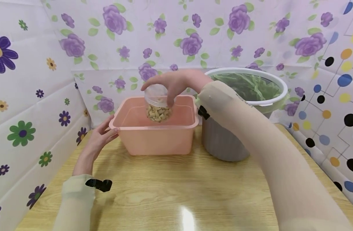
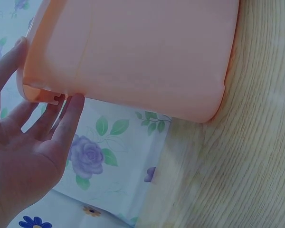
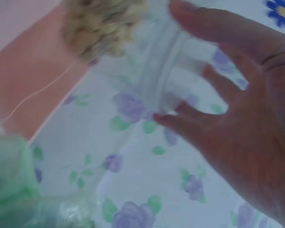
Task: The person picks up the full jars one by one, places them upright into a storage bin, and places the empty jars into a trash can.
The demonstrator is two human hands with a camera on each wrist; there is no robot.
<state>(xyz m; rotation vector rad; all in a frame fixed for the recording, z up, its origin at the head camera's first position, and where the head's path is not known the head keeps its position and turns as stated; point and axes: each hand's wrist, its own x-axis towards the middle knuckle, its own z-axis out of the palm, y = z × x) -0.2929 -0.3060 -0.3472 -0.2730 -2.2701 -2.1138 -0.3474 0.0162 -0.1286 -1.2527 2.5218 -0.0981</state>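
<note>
My right hand (image 1: 167, 86) grips a clear plastic jar (image 1: 158, 107) by its top, holding it over the open pink plastic tub (image 1: 156, 136). The jar's lower part is filled with pale nuts (image 1: 158, 114). In the right wrist view the jar (image 3: 147, 61) is blurred, with my fingers (image 3: 213, 28) curled around its rim and the nuts (image 3: 97, 26) at its far end. My left hand (image 1: 102, 134) rests with straight fingers against the tub's left corner. The left wrist view shows those fingers (image 2: 69, 121) under the tub's rim (image 2: 42, 92).
A grey bin (image 1: 225, 138) with a white rim and green liner (image 1: 248, 85) stands right of the tub. Both stand on a wooden table (image 1: 176, 192). Flowered sheets (image 1: 29, 96) wall the left and back; a dotted sheet (image 1: 338, 96) covers the right.
</note>
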